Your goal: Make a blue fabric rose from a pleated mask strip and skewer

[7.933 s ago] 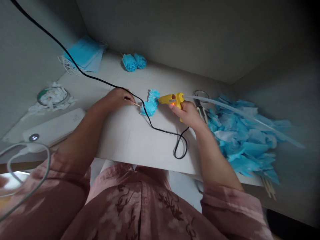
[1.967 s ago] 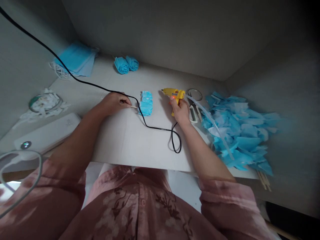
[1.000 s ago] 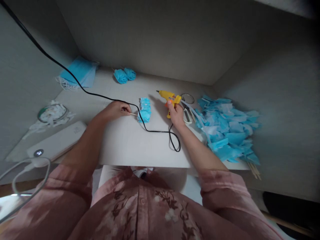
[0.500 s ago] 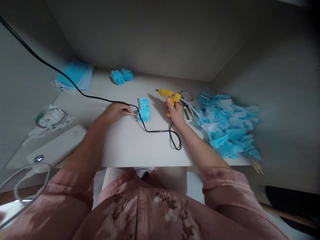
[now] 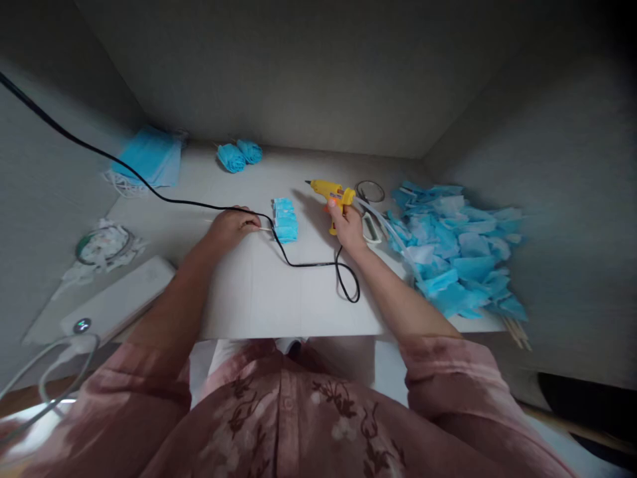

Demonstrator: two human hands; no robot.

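Note:
My right hand [image 5: 348, 227] is wrapped around the handle of a yellow hot glue gun [image 5: 329, 190], whose dark nozzle points left above the table. A pale glue stick [image 5: 385, 226] trails from its back end. My left hand [image 5: 233, 227] pinches a thin wooden stick [image 5: 265, 229]. The stick's far end meets the nearest part of a row of folded blue fabric pieces [image 5: 285, 222] lying on the table. The black power cord [image 5: 308, 265] runs over my left hand, past the blue row, then loops below the gun.
A heap of blue fabric scraps [image 5: 462, 245] covers the right side, with wooden sticks [image 5: 517, 332] under it. Two blue fabric roses [image 5: 233, 159] and stacked masks [image 5: 149, 156] lie at the back. White scraps [image 5: 104, 244] and a white power bank [image 5: 119, 295] are at left.
The whole view has shifted slightly. The glue gun has moved a little left, while both hands keep their holds and the blue row stays in place.

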